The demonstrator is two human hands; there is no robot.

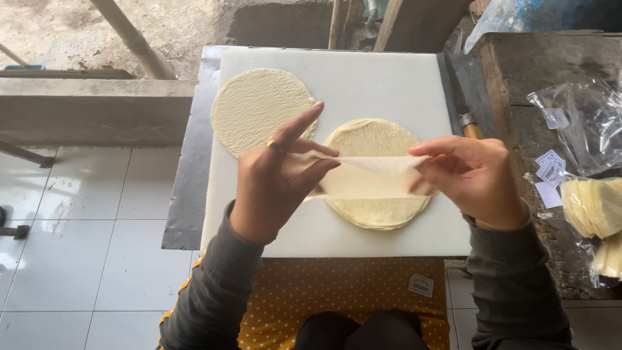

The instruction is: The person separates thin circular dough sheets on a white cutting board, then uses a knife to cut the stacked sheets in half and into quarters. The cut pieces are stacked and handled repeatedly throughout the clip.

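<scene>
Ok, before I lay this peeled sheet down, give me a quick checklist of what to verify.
1. Thin sheet pinched by left hand and right hand: ok.
2. Sheet lifted off the stack: one edge cannot tell.
3. Sheet free of tears: cannot tell.
4. Single round lying flat on the white board: ok.
5. Bare board left for another: ok.
</scene>
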